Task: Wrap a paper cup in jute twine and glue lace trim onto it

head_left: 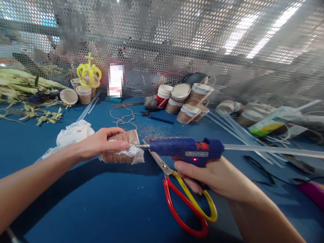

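Observation:
My left hand (98,142) grips a twine-wrapped cup (119,151) lying on its side, with white lace at its rim. My right hand (210,177) is closed round the handle of a blue glue gun (187,150), whose metal nozzle points left and touches the cup's lace edge. A clear glue stick (280,152) juts out of the gun's back to the right. Scissors with red and yellow handles (188,204) lie on the blue table (102,214) just under the gun.
Several paper cups (186,97) lie piled at the back centre, more cups and a yellow crown shape (89,73) at back left. Dried leaves (12,91) spread far left. White plastic (72,133), loose twine (123,118), glue sticks (234,125) and a black cord (262,172) lie around. A perforated metal screen (172,35) walls the back.

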`<state>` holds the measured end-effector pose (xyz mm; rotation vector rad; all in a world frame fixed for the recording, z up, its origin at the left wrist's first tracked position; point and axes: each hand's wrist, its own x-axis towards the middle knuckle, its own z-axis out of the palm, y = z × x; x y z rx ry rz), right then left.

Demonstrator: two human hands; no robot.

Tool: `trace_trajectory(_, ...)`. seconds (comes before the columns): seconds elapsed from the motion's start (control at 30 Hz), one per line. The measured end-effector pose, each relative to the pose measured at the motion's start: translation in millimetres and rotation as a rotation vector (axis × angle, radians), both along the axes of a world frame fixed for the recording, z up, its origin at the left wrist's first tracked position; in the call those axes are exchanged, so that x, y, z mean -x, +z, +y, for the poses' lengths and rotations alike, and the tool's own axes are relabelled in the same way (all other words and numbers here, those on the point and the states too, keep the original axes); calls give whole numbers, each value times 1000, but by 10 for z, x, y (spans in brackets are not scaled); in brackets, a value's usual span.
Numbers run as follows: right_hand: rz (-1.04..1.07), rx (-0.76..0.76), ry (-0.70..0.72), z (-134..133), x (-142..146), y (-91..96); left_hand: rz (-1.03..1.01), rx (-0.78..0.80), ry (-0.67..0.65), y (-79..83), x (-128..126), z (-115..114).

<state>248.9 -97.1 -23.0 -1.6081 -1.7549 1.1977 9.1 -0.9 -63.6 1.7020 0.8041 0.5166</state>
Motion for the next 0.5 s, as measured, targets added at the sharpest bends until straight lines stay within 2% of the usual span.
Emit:
trace_trajectory(0.1, 3, 5, 0, -1, -2, 0, 16, -13, 8, 24, -9, -15)
trace_trajectory(0.27, 20, -4, 24, 7, 9, -9, 108, -131, 53, 64, -19, -47)
trace_trajectory(0.5, 53, -16, 33, 35, 2, -40, 129, -222, 50, 25, -11, -47)
